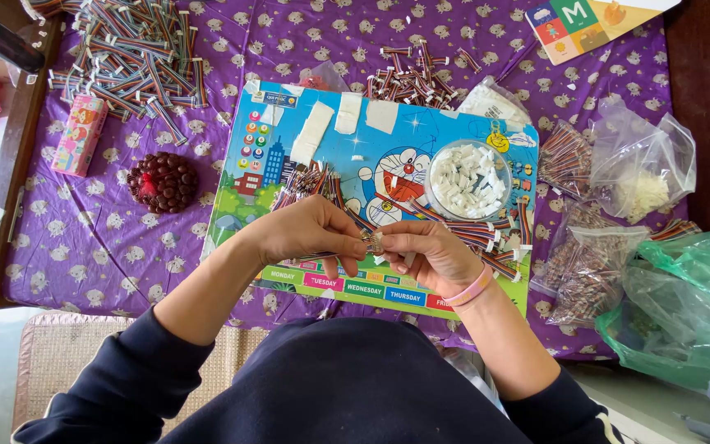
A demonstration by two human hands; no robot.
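Both sets of fingertips meet over a short multicoloured ribbon cable (371,241): the left hand (306,230) pinches one end between thumb and curled fingers, and the right hand (431,255), a pink band (472,289) on its wrist, grips the other end, so the cable sits between the two hands just above the near edge of a colourful cartoon board (355,177). The cable's connector end is too small to make out. On the board just behind the left hand lies a loose bundle of the same ribbon cables (310,182); beside and behind the right hand another bundle (474,234) spreads toward the board's right edge, partly hidden by that hand. Farther back on the board stands a round clear container of small white pieces (467,179). The board rests on a purple patterned cloth (108,247). On the cloth, well to the left, sit a dark round beaded object (163,182) and a pink box (80,134), with a large heap of cables (133,53) at the far left. Clear plastic bags (618,173) and a green bag (688,304) crowd the right side.
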